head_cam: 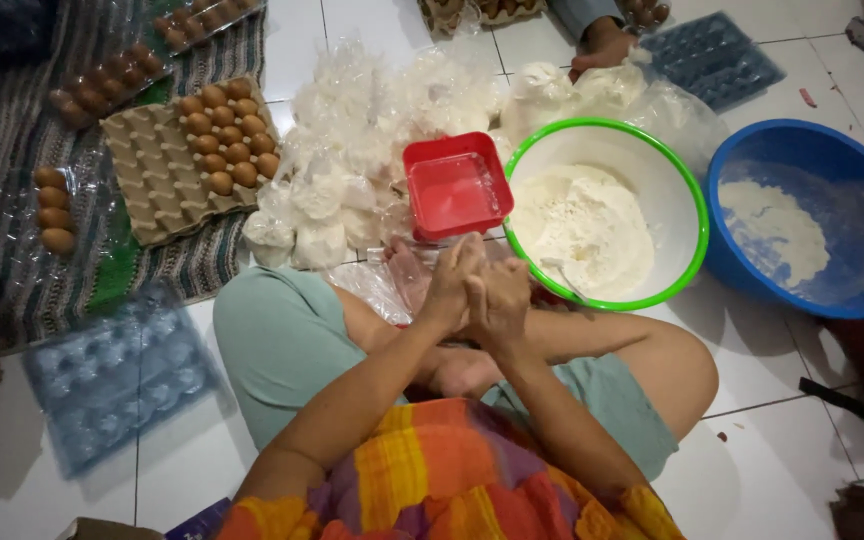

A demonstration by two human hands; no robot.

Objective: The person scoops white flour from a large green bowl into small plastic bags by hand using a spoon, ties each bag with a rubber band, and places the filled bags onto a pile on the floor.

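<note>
I sit cross-legged on a white tiled floor. My left hand [452, 283] and my right hand [503, 300] are pressed together in front of my knees, fingers closed on what looks like a clear plastic bag [404, 276] that hangs to their left. Just beyond them stand a red square container [457, 187] and a green-rimmed white bowl [672, 190] holding flour [582, 228], with a white scoop [562, 277] at its near edge. A pile of small filled plastic bags [337, 170] lies left of the red container.
A blue basin [832, 160] with some flour stands at the right. A cardboard egg tray [157, 170] with brown eggs [224, 135] rests on a striped mat. Clear egg packs [52, 210] and blue plastic trays [112, 372] lie around. Another person's hand [602, 45] is at the top.
</note>
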